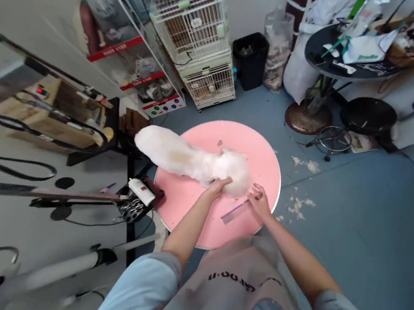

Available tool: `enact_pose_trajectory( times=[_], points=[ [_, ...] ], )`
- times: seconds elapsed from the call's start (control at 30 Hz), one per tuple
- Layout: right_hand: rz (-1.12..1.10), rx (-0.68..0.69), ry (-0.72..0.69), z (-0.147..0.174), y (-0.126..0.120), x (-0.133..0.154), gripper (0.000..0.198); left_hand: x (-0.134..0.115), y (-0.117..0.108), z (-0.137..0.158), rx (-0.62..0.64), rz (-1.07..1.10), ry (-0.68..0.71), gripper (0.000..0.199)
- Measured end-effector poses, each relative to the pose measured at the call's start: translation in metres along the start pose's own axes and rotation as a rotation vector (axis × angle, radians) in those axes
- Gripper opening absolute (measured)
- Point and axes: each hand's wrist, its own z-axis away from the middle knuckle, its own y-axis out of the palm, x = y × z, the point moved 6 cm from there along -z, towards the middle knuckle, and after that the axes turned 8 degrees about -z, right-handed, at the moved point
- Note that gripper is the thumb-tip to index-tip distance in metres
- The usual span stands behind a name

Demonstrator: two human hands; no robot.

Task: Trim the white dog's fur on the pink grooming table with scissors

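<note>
A white dog [180,159] with a close-clipped body, a light tan patch on its back and a fluffy round head stands on a round pink table [189,205]. My left hand [218,187] is closed at the near side of its head and neck, thumb on the fur and the other fingers mostly hidden. Just right of the head, my right hand [259,201] grips the end of a purple comb [234,211], whose teeth point down and toward me. The dog's face is turned away from view.
At the left, a tool holder with scissors [132,209] and a white bottle [141,191] adjoin the table. White cages [193,22] and a black bin [249,62] stand behind. A dark round table [318,48] and black stool [368,116] are back right. Fur clumps [299,206] lie on the floor.
</note>
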Motion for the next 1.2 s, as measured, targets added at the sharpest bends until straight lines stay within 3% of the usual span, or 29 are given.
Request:
enact_pose_trajectory(
  times=[0.03,0.1,0.23,0.43,0.53,0.6,0.67,0.8,0.87,1.03,1.2],
  points=[
    [-0.168,-0.072,0.108,0.004,0.016,-0.008,0.031,0.000,-0.001,-0.001,0.034,-0.010,-0.019,0.029],
    [-0.288,-0.124,0.190,0.010,0.049,-0.015,0.027,0.000,-0.002,-0.002,0.100,-0.027,-0.063,0.027],
    [-0.381,-0.197,0.252,0.019,0.084,-0.026,0.031,0.002,-0.004,-0.008,0.106,-0.089,-0.094,0.031],
    [-0.479,-0.317,0.305,0.032,0.069,-0.037,0.029,-0.002,-0.001,-0.017,-0.011,-0.147,0.119,0.040],
    [-0.495,-0.428,0.264,0.034,0.049,-0.029,0.032,-0.002,-0.001,-0.017,-0.016,-0.195,0.111,0.045],
    [-0.535,-0.462,0.204,0.030,0.044,-0.020,0.046,-0.001,-0.001,-0.018,-0.010,-0.217,0.091,0.047],
    [-0.600,-0.413,0.184,0.019,0.050,-0.014,0.057,0.001,0.000,-0.018,0.008,-0.214,0.082,0.046],
    [-0.675,-0.350,0.282,0.005,0.067,-0.022,0.027,0.008,0.007,-0.022,0.020,-0.204,0.069,0.035],
    [-0.701,-0.385,0.331,0.010,0.069,-0.032,0.025,0.013,0.009,-0.024,0.005,-0.243,0.072,0.032],
    [-0.820,-0.369,0.441,0.053,0.075,-0.048,0.026,0.024,0.019,-0.028,0.009,-0.275,0.046,0.038],
    [-0.980,-0.135,0.478,0.106,0.117,-0.044,0.046,0.032,0.035,-0.025,0.069,-0.226,-0.014,0.042]
  ],
)
